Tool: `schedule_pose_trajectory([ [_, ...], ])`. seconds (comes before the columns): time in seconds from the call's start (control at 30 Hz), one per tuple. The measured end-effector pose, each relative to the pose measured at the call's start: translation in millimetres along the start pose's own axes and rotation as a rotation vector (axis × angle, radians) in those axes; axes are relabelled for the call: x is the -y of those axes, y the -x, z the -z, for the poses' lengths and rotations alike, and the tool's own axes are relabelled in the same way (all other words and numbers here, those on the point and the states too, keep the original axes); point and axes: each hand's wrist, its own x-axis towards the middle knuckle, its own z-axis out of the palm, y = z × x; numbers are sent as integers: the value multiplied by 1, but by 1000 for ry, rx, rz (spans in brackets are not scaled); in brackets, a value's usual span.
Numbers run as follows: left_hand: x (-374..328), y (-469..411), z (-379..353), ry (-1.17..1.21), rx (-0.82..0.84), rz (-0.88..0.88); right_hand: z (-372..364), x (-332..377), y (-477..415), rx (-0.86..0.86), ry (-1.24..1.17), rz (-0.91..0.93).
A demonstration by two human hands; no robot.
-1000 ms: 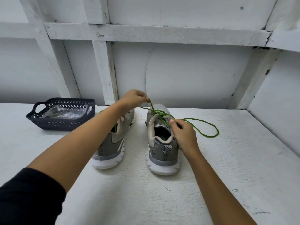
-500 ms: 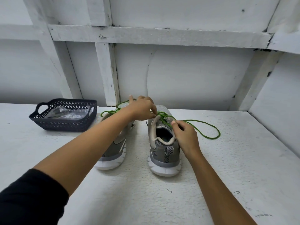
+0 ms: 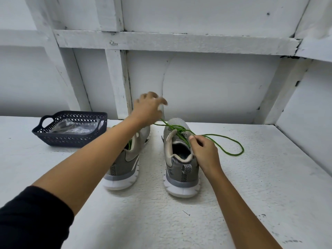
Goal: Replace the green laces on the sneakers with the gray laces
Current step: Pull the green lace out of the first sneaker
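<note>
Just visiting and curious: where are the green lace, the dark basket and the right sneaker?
green lace (image 3: 239,154), head view, outer bend of its loose loop
dark basket (image 3: 71,141), head view, front wall
right sneaker (image 3: 181,177), head view, heel

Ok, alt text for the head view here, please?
Two hands work a green lace on the right sneaker: the right hand pinches its collar, the blurred left hand is raised where the lace leads. The left sneaker stands beside it, a dark basket further left.
</note>
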Motion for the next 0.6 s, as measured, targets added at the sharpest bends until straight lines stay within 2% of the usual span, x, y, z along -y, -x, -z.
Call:
schedule_pose_trajectory([
  [0.07,-12,8,-6,-21,167,-166,0,0,0,-3,2,3],
  [0.17,-21,11,-16,-46,286,-172,-1,0,0,-7,9,6],
  [0.4,-15,2,-13,-85,288,-82,0,-3,-2,15,28,17],
  [0.6,5,-7,-3,-139,114,228,4,-2,-5,52,35,12],
])
